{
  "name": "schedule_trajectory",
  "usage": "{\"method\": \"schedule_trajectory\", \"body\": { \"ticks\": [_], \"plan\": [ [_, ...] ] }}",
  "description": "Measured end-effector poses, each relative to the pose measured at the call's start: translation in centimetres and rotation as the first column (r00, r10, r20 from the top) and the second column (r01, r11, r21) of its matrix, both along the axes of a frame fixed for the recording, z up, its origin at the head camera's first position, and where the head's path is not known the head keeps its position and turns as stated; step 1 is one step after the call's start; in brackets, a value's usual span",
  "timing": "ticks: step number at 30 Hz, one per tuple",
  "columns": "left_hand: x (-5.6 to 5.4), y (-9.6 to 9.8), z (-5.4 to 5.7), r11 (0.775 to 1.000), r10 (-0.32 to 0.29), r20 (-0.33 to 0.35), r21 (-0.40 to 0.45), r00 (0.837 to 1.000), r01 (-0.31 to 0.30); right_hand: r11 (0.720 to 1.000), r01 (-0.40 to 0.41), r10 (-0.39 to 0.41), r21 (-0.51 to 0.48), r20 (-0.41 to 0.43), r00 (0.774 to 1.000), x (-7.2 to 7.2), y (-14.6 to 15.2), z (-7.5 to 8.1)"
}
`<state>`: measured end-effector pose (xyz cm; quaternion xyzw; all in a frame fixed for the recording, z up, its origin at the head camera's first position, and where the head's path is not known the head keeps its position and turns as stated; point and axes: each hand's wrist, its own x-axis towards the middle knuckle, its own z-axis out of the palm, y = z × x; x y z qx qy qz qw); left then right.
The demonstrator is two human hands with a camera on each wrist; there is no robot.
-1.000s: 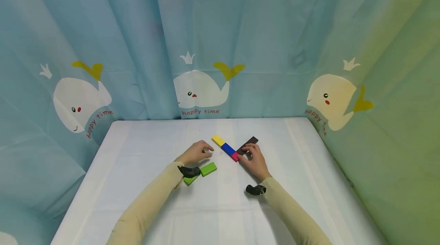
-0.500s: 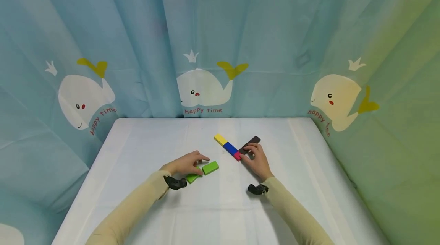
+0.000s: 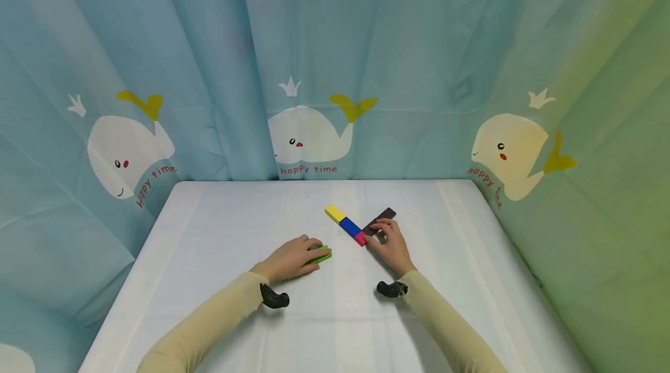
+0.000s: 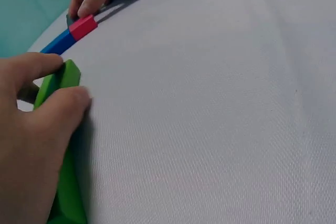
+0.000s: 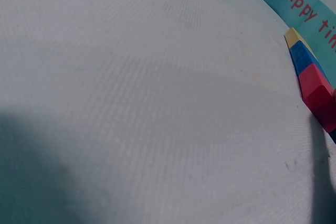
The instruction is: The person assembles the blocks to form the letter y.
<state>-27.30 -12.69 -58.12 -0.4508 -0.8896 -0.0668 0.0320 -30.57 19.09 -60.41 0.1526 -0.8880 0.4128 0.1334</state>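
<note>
My left hand [image 3: 290, 258] pinches a green block [image 3: 321, 255] between thumb and fingers, low over the table. In the left wrist view the thumb lies along one side of that green block [image 4: 71, 77]. A second green block [image 4: 68, 198] lies nearer the wrist, mostly hidden under the hand in the head view. My right hand [image 3: 392, 248] grips a dark block [image 3: 388, 213], its thumb right at a red block [image 3: 360, 237]. The red block ends a straight row with a blue block [image 3: 349, 226] and a yellow block [image 3: 334, 213]; the dark block angles off from the red end.
The blocks lie on a white-covered table [image 3: 235, 216]. Behind its far edge hangs a light blue curtain [image 3: 419, 70] printed with whales. Black wrist cameras sit below the left sleeve [image 3: 209, 315] and beside the right sleeve [image 3: 445, 315].
My left hand drew back from near the yellow and blue blocks toward the green ones, then moved slightly right and took hold of the farther one. The right hand stays in place.
</note>
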Motion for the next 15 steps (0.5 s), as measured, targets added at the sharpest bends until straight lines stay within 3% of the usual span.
{"method": "schedule_trajectory", "body": {
  "ticks": [3, 6, 12, 15],
  "plan": [
    [-0.4, -0.4, -0.7, 0.997, -0.005, -0.064, 0.082, 0.998, 0.011, 1.0, 0.005, -0.005, 0.003, 0.0, 1.0, -0.1, 0.1, 0.0],
    [-1.2, -0.7, -1.3, 0.989, 0.04, -0.073, 0.145, 0.997, -0.029, 1.0, 0.013, -0.013, 0.003, 0.011, 1.0, -0.2, 0.1, -0.1],
    [-2.8, -0.7, -1.2, 0.975, 0.176, -0.024, 0.14, 0.984, -0.171, 1.0, 0.02, -0.02, 0.0, 0.021, 1.0, -0.1, 0.0, -0.1],
    [-3.2, -0.5, -0.4, 0.969, 0.205, 0.059, 0.128, 0.977, -0.211, 1.0, 0.017, -0.017, -0.009, 0.02, 1.0, 0.1, -0.2, 0.0]
  ]
}}
